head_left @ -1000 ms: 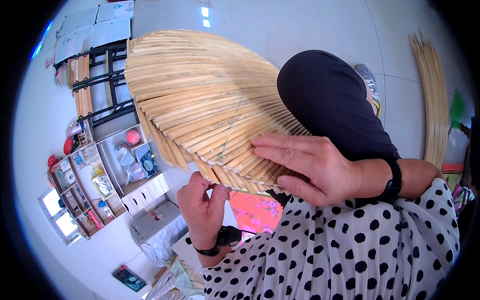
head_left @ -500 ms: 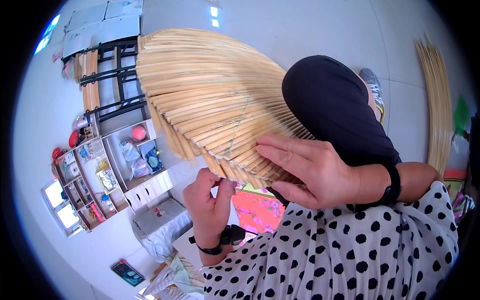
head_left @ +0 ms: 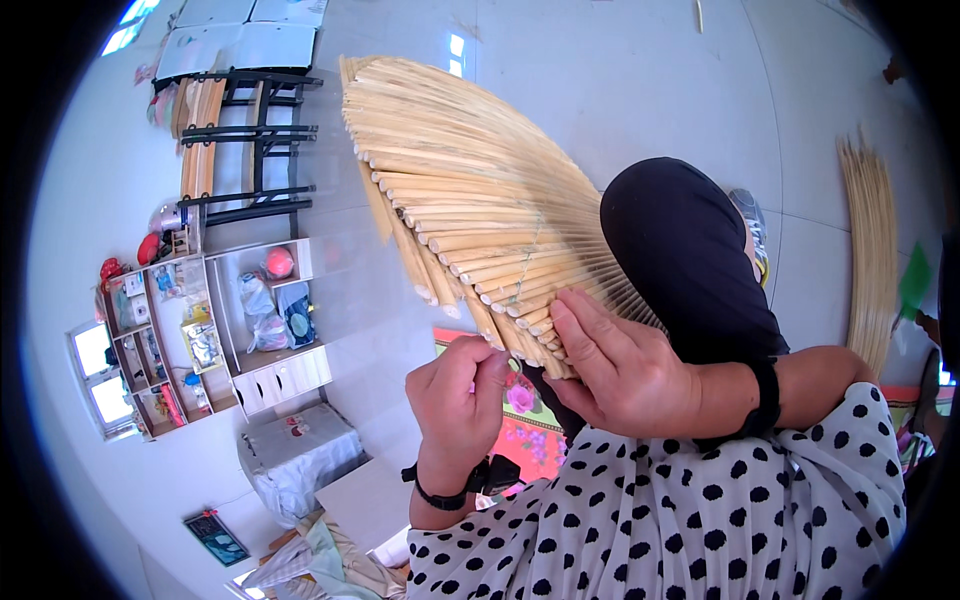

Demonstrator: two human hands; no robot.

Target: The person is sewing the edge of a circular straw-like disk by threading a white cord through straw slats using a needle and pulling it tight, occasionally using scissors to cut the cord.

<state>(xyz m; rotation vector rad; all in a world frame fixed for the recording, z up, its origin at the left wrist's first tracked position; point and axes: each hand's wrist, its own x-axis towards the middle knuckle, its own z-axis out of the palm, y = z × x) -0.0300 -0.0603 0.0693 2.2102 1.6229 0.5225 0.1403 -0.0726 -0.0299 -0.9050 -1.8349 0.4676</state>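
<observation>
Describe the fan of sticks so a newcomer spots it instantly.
Find the large bent knee in black cloth. Directly left of it spreads the fan of round, straw-coloured sticks. It flares widely and a thin green thread crosses it, unlike the narrow straw-coloured stalk bundle at far right.

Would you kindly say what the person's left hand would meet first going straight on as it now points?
The left hand would probably meet the lower edge of the tan, fan-shaped mat of round stalks first; whether they touch is unclear.
</observation>
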